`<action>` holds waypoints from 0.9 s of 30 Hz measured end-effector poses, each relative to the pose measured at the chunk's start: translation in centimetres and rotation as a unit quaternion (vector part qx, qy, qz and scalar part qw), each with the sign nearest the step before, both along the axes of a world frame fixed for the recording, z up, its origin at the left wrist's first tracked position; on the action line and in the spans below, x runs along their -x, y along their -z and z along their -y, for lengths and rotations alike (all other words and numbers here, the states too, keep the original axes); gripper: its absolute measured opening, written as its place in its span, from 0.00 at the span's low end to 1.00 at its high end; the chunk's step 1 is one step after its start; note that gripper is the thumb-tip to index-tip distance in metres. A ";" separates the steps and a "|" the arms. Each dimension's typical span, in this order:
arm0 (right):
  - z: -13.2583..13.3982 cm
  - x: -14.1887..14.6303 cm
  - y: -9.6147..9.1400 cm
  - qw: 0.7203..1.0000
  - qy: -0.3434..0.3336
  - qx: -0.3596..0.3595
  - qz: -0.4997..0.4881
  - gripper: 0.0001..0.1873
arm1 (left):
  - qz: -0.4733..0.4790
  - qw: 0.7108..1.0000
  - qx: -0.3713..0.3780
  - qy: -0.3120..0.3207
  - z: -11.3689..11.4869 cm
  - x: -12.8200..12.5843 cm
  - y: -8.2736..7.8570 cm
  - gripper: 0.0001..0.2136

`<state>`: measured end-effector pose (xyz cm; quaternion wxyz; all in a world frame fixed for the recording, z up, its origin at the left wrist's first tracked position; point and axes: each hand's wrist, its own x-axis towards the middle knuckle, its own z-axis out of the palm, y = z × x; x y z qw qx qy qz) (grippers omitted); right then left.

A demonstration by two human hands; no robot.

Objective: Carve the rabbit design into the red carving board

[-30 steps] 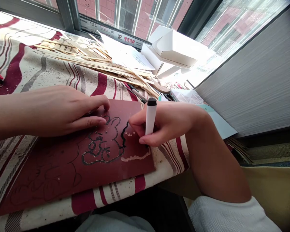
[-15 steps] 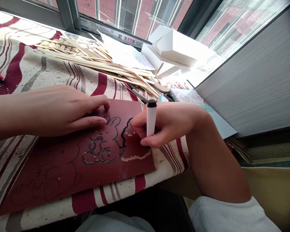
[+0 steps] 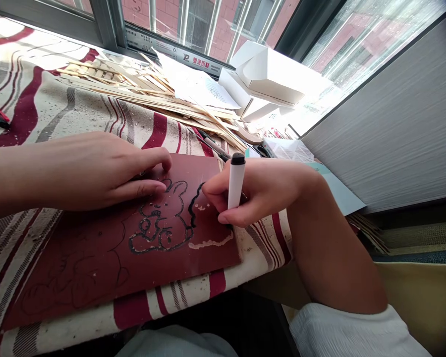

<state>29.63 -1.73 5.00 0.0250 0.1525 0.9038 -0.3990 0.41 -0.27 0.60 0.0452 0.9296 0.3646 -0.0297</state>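
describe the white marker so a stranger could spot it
On the striped cloth, find the dark red board with a rabbit drawing. The right hand above it grips a white marker upright. Its black top sets it apart from the dark pen beyond the board.

A dark red board (image 3: 96,258) with black outlines lies on cream cloth (image 3: 70,114) striped maroon and grey.

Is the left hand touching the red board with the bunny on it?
Touching. The head view shows the left hand resting its fingertips on the red board.
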 end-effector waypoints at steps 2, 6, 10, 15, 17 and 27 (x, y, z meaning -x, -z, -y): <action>0.0 0.0 0.0 1.000 0.000 0.000 -0.001 0.16 | -0.002 1.000 0.000 0.000 0.0 -0.1 0.1 0.25; 0.1 0.0 0.0 1.000 0.008 -0.004 -0.012 0.16 | 0.014 1.000 -0.011 -0.003 0.2 -0.1 0.3 0.25; 0.2 0.1 -0.1 1.000 -0.006 0.019 0.004 0.17 | 0.017 1.000 -0.017 0.002 0.1 0.0 0.3 0.28; 0.2 0.1 -0.1 0.999 -0.018 0.033 0.004 0.17 | 0.005 1.000 -0.013 0.002 -0.3 0.2 0.5 0.28; 0.1 0.1 0.0 1.000 -0.008 0.024 0.000 0.17 | 0.001 1.000 -0.015 0.004 -0.2 0.2 0.5 0.28; 0.3 0.4 0.1 0.997 -0.039 0.060 -0.005 0.16 | 0.003 1.000 -0.025 -0.016 1.1 -0.3 -0.1 0.26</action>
